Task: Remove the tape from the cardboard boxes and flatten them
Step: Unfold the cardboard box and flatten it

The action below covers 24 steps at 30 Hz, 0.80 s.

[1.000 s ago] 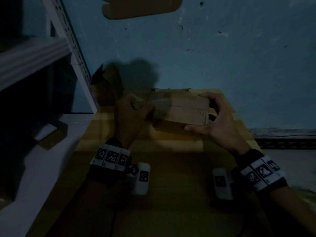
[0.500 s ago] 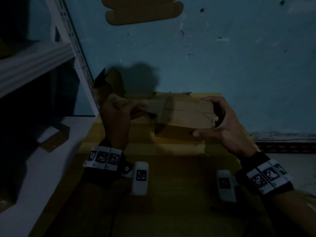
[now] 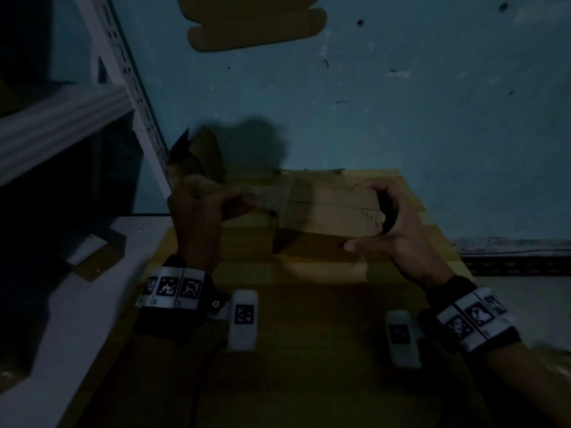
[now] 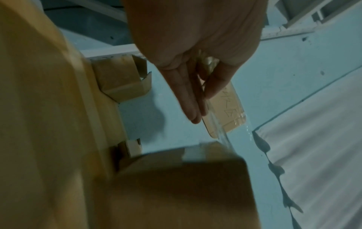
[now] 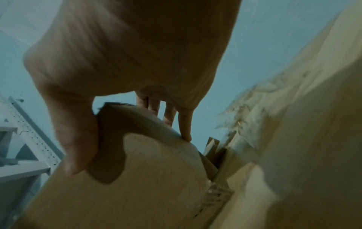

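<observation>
The right hand grips the right end of a small cardboard box, thumb along its near lower edge and fingers curled over the far top edge; the right wrist view shows the thumb and fingertips clamped on the cardboard. The box is held up between the two hands, above a wooden table. The left hand is out to the left of the box, pinching a strip of clear tape between thumb and fingers; the strip runs from that pinch back to the box's top face, and a peeled brown paper layer with handwriting clings to it. Beyond the left hand, an opened cardboard box stands at the table's far left corner beside a white slotted shelf upright. Past both hands, a flattened cardboard piece lies against the blue surface.
</observation>
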Each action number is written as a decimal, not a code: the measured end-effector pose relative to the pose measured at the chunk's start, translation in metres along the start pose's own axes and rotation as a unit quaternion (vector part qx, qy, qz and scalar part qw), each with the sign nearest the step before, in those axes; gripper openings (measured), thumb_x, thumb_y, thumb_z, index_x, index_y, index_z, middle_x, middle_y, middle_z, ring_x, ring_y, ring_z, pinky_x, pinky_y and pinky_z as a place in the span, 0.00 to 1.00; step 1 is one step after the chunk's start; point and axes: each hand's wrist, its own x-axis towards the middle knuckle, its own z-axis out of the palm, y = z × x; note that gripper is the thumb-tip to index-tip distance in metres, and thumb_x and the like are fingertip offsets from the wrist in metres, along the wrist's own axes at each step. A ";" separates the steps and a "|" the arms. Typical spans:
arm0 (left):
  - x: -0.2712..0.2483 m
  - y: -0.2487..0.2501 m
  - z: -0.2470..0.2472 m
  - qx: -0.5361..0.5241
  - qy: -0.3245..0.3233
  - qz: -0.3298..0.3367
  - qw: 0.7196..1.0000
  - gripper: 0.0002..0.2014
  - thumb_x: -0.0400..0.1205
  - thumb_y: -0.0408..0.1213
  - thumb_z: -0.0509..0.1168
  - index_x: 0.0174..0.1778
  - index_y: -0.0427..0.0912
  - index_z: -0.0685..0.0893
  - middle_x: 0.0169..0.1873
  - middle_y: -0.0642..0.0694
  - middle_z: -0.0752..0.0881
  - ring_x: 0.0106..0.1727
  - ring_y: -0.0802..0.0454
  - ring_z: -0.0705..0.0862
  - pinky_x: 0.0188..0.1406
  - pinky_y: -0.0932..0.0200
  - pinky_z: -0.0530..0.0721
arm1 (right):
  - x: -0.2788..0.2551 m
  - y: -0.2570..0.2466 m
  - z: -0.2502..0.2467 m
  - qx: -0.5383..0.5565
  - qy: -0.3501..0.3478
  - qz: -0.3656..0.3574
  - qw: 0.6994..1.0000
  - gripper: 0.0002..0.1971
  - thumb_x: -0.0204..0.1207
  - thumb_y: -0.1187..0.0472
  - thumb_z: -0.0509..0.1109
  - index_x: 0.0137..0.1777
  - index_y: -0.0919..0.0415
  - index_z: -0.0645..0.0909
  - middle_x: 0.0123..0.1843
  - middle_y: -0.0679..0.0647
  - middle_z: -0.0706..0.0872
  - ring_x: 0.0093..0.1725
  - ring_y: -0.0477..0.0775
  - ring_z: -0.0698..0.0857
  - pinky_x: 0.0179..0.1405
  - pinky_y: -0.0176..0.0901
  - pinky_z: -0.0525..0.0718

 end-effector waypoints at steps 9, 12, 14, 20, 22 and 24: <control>-0.013 0.002 0.013 0.008 -0.085 -0.045 0.995 0.11 0.88 0.43 0.60 0.52 0.41 0.84 0.46 0.37 0.92 0.43 0.43 0.92 0.48 0.44 0.91 | 0.000 -0.004 0.009 -0.067 0.039 -0.006 0.997 0.46 0.51 0.60 0.92 0.69 0.57 0.72 0.67 0.48 0.78 0.68 0.44 0.79 0.54 0.33 0.85; -0.018 -0.002 0.025 0.103 -0.074 0.063 0.990 0.20 0.72 0.37 0.80 0.53 0.41 0.78 0.46 0.47 0.88 0.47 0.50 0.89 0.50 0.44 0.89 | 0.000 -0.003 0.012 -0.121 0.022 -0.011 0.992 0.47 0.51 0.60 0.93 0.69 0.53 0.70 0.67 0.41 0.77 0.68 0.37 0.77 0.59 0.30 0.84; -0.020 -0.009 0.027 0.184 -0.050 0.097 0.977 0.40 0.62 0.41 0.87 0.64 0.38 0.72 0.57 0.46 0.83 0.57 0.49 0.84 0.54 0.53 0.86 | 0.000 -0.002 0.015 -0.146 0.011 -0.010 0.989 0.48 0.51 0.58 0.93 0.69 0.51 0.69 0.67 0.40 0.76 0.68 0.35 0.76 0.61 0.26 0.82; -0.020 -0.018 0.029 0.255 -0.008 0.183 0.949 0.37 0.71 0.42 0.82 0.70 0.35 0.70 0.61 0.46 0.77 0.60 0.54 0.76 0.58 0.61 0.76 | 0.001 -0.001 0.014 -0.150 -0.007 -0.001 0.989 0.47 0.54 0.56 0.92 0.70 0.48 0.68 0.69 0.41 0.76 0.70 0.40 0.77 0.59 0.28 0.83; -0.022 -0.020 0.031 0.272 -0.005 0.204 0.941 0.35 0.75 0.42 0.79 0.72 0.34 0.70 0.63 0.44 0.79 0.64 0.50 0.78 0.63 0.54 0.78 | 0.001 -0.001 0.014 -0.159 -0.012 -0.004 0.987 0.48 0.56 0.56 0.92 0.72 0.47 0.67 0.70 0.40 0.75 0.71 0.41 0.77 0.62 0.36 0.85; -0.021 -0.022 0.030 0.279 0.002 0.224 0.934 0.29 0.76 0.41 0.78 0.67 0.34 0.74 0.59 0.41 0.81 0.61 0.43 0.81 0.62 0.44 0.82 | 0.001 -0.004 0.015 -0.204 -0.001 -0.044 0.978 0.50 0.58 0.55 0.92 0.77 0.50 0.66 0.72 0.42 0.74 0.72 0.41 0.75 0.68 0.38 0.80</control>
